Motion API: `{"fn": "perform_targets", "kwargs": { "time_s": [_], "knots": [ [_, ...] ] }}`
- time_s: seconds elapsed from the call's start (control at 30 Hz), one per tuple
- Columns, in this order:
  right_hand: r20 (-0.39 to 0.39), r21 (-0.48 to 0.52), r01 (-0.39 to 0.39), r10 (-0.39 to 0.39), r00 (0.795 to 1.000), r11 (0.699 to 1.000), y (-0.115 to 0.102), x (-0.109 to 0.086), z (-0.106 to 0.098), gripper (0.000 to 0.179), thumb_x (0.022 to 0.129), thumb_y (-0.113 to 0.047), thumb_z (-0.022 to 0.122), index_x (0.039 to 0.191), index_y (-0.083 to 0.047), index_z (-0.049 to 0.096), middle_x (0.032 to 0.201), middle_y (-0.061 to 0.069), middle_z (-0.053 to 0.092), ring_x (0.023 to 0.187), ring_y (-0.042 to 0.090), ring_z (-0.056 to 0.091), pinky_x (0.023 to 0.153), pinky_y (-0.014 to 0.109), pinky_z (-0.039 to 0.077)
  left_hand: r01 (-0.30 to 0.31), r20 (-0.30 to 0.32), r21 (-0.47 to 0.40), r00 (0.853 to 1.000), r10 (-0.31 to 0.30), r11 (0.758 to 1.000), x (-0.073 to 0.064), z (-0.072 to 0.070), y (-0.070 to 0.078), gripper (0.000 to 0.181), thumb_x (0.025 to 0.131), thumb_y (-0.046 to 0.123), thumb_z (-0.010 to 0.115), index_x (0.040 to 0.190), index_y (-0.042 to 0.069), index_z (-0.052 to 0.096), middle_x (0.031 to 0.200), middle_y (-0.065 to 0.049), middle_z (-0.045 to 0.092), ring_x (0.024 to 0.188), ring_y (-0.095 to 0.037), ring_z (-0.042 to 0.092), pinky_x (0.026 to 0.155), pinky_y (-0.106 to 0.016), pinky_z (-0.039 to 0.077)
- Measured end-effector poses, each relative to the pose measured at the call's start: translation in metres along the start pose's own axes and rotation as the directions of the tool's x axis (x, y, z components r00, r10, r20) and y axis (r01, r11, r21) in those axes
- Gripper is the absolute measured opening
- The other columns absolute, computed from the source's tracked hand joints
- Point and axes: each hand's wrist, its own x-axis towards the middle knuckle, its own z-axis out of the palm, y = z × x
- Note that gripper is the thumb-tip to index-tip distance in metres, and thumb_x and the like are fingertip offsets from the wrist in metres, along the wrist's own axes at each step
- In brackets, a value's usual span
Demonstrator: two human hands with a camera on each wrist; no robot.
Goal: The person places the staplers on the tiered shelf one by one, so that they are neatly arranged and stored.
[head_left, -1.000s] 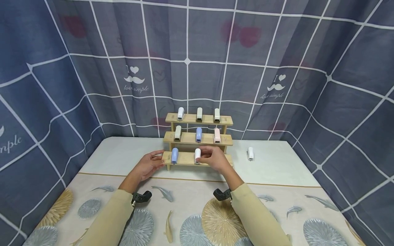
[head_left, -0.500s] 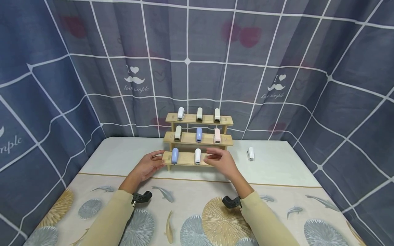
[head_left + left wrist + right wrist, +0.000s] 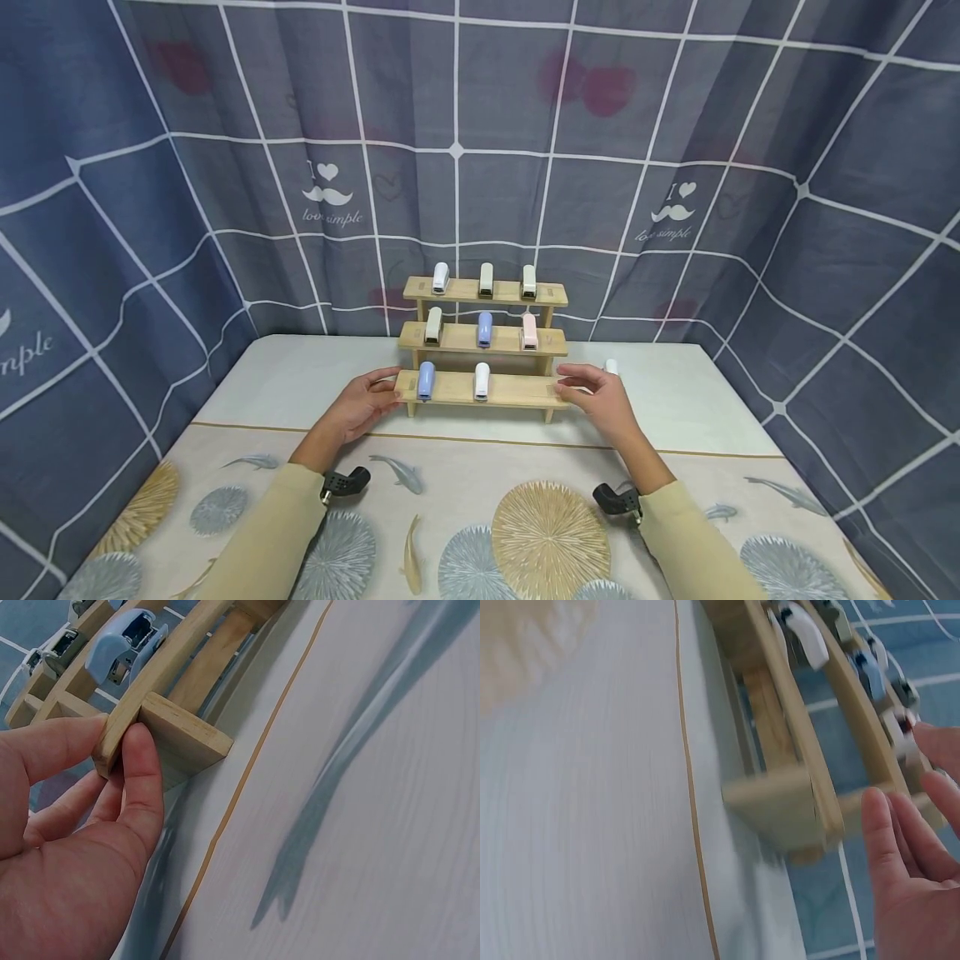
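A three-tier wooden rack (image 3: 517, 389) carries small staplers. On its bottom tier stand a blue stapler (image 3: 426, 380) at the left and a white stapler (image 3: 482, 380) near the middle. My left hand (image 3: 363, 406) pinches the left end of that tier between thumb and fingers, as the left wrist view confirms. Beside the tier's right end is my right hand (image 3: 606, 406), its fingers (image 3: 885, 832) extended and holding nothing; the right wrist view shows a gap to the wood. Behind this hand, another white stapler (image 3: 611, 366) on the table is mostly hidden.
The middle tier bears a beige stapler (image 3: 433, 326), a blue one and a pink stapler (image 3: 529, 332). Along the top tier are a white stapler (image 3: 440, 277) and two beige ones. A checked curtain (image 3: 405, 192) hangs behind the table (image 3: 300, 375), whose front has a patterned cloth.
My right hand has let go of the white stapler on the bottom tier and moved right, past the tier's end. The left hand stays in place on the rack.
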Motion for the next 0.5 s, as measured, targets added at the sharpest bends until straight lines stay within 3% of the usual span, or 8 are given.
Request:
{"fn": "perform_targets", "kwargs": {
  "time_s": [0.23,0.33,0.5],
  "knots": [
    [-0.058,-0.049,-0.043,0.041,0.997,0.998,0.011,-0.002,-0.030,0.044,0.089,-0.022,0.082,0.126,-0.003,0.071,0.129,0.021,0.069,0.104,0.005,0.069,0.089,0.010,0.053,0.004,-0.006,-0.004,1.000,-0.004,1.000,-0.001,0.000,0.001,0.066,0.099,-0.007,0.058,0.158,-0.002,0.031,0.115,-0.005,0.059,0.094,-0.008,0.066,0.086,-0.021,0.060],
    [-0.084,-0.064,-0.052,0.046,0.995,0.997,0.011,-0.002,-0.041,0.043,0.090,-0.020,0.081,0.126,-0.001,0.070,0.130,0.022,0.068,0.104,0.009,0.069,0.087,0.010,0.053,0.005,-0.006,-0.006,1.000,-0.005,1.000,-0.001,0.000,0.001,0.066,0.099,-0.007,0.058,0.158,-0.002,0.030,0.115,-0.006,0.059,0.095,-0.008,0.066,0.087,-0.022,0.060],
    [-0.154,-0.117,-0.058,0.039,0.987,0.991,0.022,0.003,-0.058,0.040,0.090,-0.020,0.081,0.123,0.000,0.071,0.127,0.024,0.069,0.100,0.002,0.068,0.085,0.009,0.054,0.010,-0.007,-0.016,1.000,-0.010,1.000,-0.001,0.000,0.002,0.067,0.098,-0.007,0.058,0.158,-0.002,0.030,0.113,-0.003,0.060,0.094,-0.008,0.066,0.086,-0.022,0.060]
  ]
}}
